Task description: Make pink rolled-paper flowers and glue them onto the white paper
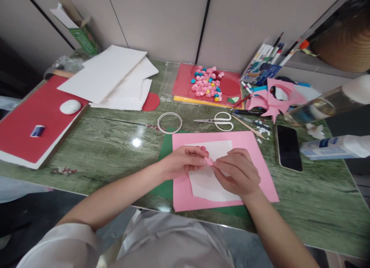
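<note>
Between the fingertips of both hands is a small pink paper piece (pixel 208 161). My left hand (pixel 189 160) pinches it from the left, and my right hand (pixel 238 170) has its thumb and fingers closed on its right end. Just behind the left fingers sits a small dark-pink paper roll (pixel 203 148). Below the hands lies a white paper sheet (pixel 205 187) on a larger pink sheet (pixel 182 200). Part of a green sheet (pixel 166 148) shows under the pink one.
White-handled scissors (pixel 222 121) and a tape roll (pixel 170 123) lie behind the sheets. Farther back, small pink, blue and yellow paper pieces (pixel 206 83) rest on a red sheet. A phone (pixel 289 148), a white bottle (pixel 335 147) and pink paper scraps (pixel 273 98) are to the right.
</note>
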Demonstrator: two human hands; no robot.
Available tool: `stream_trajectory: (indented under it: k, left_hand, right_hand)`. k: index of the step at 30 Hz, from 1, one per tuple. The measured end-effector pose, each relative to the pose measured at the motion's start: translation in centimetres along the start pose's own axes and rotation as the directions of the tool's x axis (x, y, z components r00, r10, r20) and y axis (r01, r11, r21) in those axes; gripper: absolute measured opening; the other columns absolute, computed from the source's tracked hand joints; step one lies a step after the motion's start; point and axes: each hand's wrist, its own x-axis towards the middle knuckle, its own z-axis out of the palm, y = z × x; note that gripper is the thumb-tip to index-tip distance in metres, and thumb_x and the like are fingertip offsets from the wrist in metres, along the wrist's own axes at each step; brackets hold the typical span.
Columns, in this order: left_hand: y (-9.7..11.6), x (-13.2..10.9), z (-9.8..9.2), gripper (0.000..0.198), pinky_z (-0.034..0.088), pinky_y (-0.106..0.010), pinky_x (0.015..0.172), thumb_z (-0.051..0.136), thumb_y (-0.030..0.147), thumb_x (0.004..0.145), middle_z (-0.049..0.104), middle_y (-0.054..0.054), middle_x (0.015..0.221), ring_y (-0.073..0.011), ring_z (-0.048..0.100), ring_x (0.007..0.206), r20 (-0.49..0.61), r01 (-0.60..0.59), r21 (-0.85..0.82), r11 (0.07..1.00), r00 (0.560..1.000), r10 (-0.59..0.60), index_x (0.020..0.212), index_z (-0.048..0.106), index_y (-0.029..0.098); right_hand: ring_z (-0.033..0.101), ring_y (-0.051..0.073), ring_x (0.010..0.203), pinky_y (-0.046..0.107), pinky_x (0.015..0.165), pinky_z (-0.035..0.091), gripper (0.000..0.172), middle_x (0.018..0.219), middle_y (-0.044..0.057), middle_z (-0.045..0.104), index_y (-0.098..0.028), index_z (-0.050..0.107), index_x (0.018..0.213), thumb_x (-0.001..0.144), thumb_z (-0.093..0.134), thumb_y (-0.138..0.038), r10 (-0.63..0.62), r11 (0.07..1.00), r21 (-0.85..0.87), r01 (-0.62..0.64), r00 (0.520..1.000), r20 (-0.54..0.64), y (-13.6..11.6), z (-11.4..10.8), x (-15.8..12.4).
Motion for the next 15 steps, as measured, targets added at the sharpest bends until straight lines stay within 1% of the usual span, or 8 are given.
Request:
stream_trajectory:
  k: [2, 5, 9, 15]
  left_hand:
    - [0.0, 0.0, 0.1, 0.022, 0.04, -0.018, 0.056, 0.077, 0.012, 0.055, 0.061, 0.002, 0.065, -0.0045, 0.055, 0.056, -0.004, -0.008, -0.002, 1.0, 1.0, 0.008, 0.075, 0.067, 0.013]
    - [0.0, 0.0, 0.1, 0.021, 0.039, -0.018, 0.056, 0.076, 0.015, 0.057, 0.062, 0.0, 0.066, -0.0048, 0.056, 0.055, -0.015, -0.017, 0.035, 0.999, 1.0, 0.018, 0.076, 0.067, 0.012]
    - [-0.2, 0.1, 0.0, 0.02, 0.038, -0.019, 0.055, 0.075, 0.022, 0.061, 0.062, 0.0, 0.064, -0.0049, 0.055, 0.055, -0.037, -0.022, 0.074, 0.997, 0.999, 0.025, 0.076, 0.067, 0.012]
    - [-0.5, 0.3, -0.3, 0.02, 0.036, -0.017, 0.054, 0.072, 0.029, 0.066, 0.061, 0.0, 0.062, -0.0039, 0.054, 0.056, -0.061, -0.037, 0.071, 0.997, 0.997, 0.042, 0.075, 0.067, 0.012]
  right_hand:
    - [0.059, 0.011, 0.059, 0.033, 0.07, 0.048, 0.027, 0.07, -0.001, 0.067, -0.021, 0.058, 0.085, 0.063, 0.071, -0.01, 0.014, 1.0, -0.027, -0.014, 1.0, -0.005, -0.3, 0.0, -0.1]
    - [0.06, 0.011, 0.062, 0.033, 0.074, 0.047, 0.027, 0.072, 0.0, 0.068, -0.021, 0.058, 0.088, 0.066, 0.069, -0.011, 0.084, 0.995, -0.059, -0.085, 0.996, -0.023, -0.4, 0.2, -0.3]
    - [0.06, 0.012, 0.065, 0.032, 0.074, 0.046, 0.023, 0.075, 0.001, 0.068, -0.022, 0.058, 0.09, 0.07, 0.066, -0.013, 0.147, 0.986, -0.081, -0.148, 0.989, -0.012, -0.2, 0.7, -0.5]
    - [0.058, 0.012, 0.066, 0.031, 0.074, 0.044, 0.017, 0.074, 0.001, 0.067, -0.021, 0.058, 0.089, 0.073, 0.063, -0.015, 0.192, 0.98, -0.068, -0.189, 0.981, 0.03, -0.2, 1.1, -0.4]
